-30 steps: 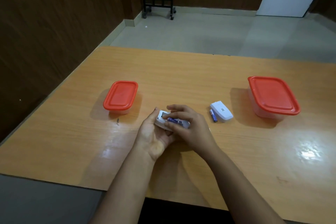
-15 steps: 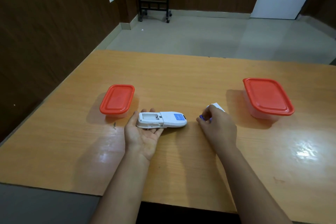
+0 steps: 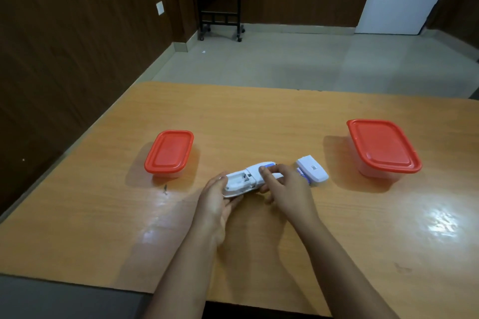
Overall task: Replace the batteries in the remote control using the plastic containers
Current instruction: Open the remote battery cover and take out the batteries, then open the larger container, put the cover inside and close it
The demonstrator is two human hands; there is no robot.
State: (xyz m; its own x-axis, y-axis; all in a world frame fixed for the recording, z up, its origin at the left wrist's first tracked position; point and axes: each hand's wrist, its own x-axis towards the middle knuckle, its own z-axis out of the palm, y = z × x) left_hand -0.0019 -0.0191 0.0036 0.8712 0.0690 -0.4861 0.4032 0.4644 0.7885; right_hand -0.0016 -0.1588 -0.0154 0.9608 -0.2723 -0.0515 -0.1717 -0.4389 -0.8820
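Left hand (image 3: pixel 220 195) has its fingers curled under the near end of the remote (image 3: pixel 250 179), cradling it just off the table (image 3: pixel 259 116), back side up. Right hand (image 3: pixel 286 189) comes in from 3 o'clock and grips the same remote, thumb pressed on top of the body and fingers wrapped underneath. So both hands are gripping one thing, dead centre of the table near the person's edge.

Look at the battery bay (image 3: pixel 238 181): wide open, and it reads as empty, with no cells showing in the slots. The cover (image 3: pixel 312 169) lies loose on the wood at 3 o'clock from the remote, just past the right knuckles. Tucked against its near side is something bluish that looks like a battery (image 3: pixel 303 176); whether it's one cell or two, I can't tell.

Small container (image 3: pixel 168 153) sits at 10 o'clock, large container (image 3: pixel 383 147) at 2 o'clock, both well apart from the remote and both with red lids pressed on.

My read is that this is the middle of the job: old cells out, new ones not yet in. The next move calls for freeing a hand, popping a lid, and checking polarity before seating fresh cells.
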